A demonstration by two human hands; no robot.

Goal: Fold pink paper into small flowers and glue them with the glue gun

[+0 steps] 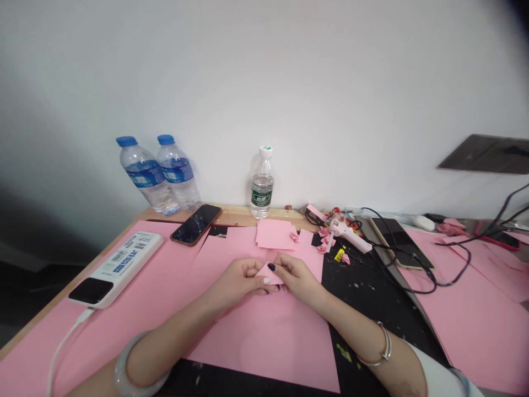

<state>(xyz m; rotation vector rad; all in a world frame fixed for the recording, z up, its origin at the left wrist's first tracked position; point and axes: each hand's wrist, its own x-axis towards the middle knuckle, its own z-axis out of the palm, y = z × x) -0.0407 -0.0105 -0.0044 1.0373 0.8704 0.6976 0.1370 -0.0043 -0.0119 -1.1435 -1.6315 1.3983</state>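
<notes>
Between my two hands is a small piece of pink paper [264, 272], folded to a pointed top. My left hand [243, 278] pinches its left side, thumb in front. On the other side, my right hand [291, 275] presses its thumb near the upper point, with fingers curled behind. Both hands hover over large pink sheets [273, 342] laid on a black mat [351, 309]. Just beyond the fingers lies a stack of pink paper squares [273, 234], with a small folded pink paper flower [295, 236] at its right edge.
A pale pink glue gun [349, 236] rests among black cables and paper scraps. Phones [196, 224] and a white power bank [119, 267] with a cable lie left and right. Water bottles [262, 190] stand along the wall. More pink sheets [467, 309] cover the right side.
</notes>
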